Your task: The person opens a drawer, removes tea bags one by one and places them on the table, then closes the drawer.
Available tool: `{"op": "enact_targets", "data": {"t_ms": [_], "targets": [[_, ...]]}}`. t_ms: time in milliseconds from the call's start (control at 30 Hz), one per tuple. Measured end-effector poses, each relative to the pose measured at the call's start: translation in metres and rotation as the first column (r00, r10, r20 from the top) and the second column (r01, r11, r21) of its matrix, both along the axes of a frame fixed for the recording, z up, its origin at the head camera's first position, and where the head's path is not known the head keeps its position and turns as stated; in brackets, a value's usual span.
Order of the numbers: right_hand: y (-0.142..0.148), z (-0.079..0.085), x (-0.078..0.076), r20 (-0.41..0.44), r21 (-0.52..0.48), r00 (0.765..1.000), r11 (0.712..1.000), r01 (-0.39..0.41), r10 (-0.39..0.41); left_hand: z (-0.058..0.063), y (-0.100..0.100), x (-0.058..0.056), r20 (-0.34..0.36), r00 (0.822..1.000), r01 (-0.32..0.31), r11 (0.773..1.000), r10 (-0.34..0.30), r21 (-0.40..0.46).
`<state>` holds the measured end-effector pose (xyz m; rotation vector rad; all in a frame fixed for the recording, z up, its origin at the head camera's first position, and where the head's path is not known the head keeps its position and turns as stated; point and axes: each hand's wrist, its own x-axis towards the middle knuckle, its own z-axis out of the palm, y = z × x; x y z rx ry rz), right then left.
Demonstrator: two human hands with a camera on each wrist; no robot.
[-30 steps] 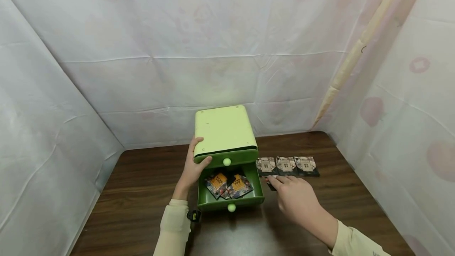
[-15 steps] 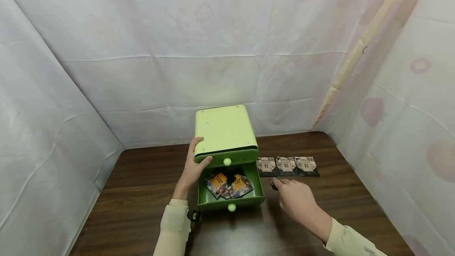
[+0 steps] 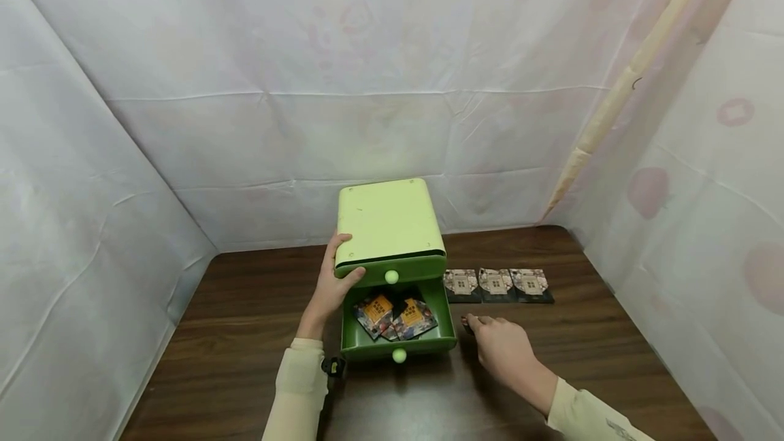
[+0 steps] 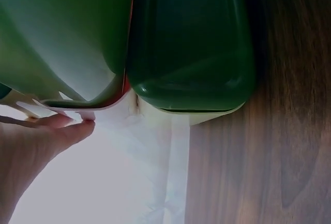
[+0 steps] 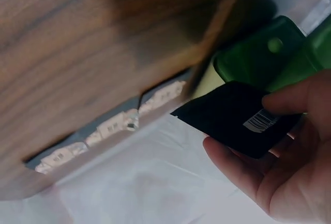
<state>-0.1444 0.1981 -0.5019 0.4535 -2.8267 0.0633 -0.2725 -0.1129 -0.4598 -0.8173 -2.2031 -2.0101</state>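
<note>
My left hand [image 3: 329, 286] grips the left front corner of a small light-green two-drawer cabinet [image 3: 388, 220], thumb on the front edge and a fingertip on top. Its lower drawer [image 3: 437, 318] is pulled out. Inside lie dark printed packets [image 3: 415, 319] with orange labels. My right hand [image 3: 505, 352], just right of this drawer, pinches a flat black packet [image 5: 222, 110] between thumb and fingers. In the right wrist view the packet's back with a white barcode shows. From the head view, the hand hides most of it.
Behind my right hand, three packets with beige fronts [image 3: 495, 282] lie in a row on the dark wooden table [image 3: 257, 305], right of the cabinet. The closed upper drawer has a round knob [image 3: 391, 277]. White sheeting [image 3: 294, 121] encloses the back and sides.
My right hand has drawn back from near the row of packets, toward the body and slightly left, with the black packet in its fingers. The left hand keeps its grip on the cabinet.
</note>
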Motion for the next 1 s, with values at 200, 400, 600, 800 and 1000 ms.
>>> {"op": "enact_targets", "data": {"t_ms": [200,400,600,800,1000], "targets": [[0.002,-0.016,-0.001,-0.076,-0.018,0.996,0.999,-0.038,0.036,0.006,0.0,-0.001,-0.016,1.0,0.003,1.0,-0.003,-0.017],[0.001,-0.022,-0.005,-0.071,-0.027,0.996,0.998,-0.06,0.058,0.012,-0.001,0.001,-0.011,1.0,-0.011,1.0,0.01,-0.012],[0.002,-0.024,-0.008,-0.06,-0.039,0.997,0.998,-0.058,0.056,0.014,0.004,0.003,-0.043,0.999,-0.012,1.0,0.011,-0.019],[0.004,-0.029,-0.011,-0.035,-0.034,0.999,0.999,-0.038,0.037,0.013,0.008,0.001,-0.031,0.999,0.019,1.0,-0.019,-0.012],[0.004,-0.035,-0.021,-0.027,-0.026,0.998,0.998,-0.049,0.048,0.013,0.006,0.001,-0.006,1.0,0.017,1.0,-0.017,0.011]]}}
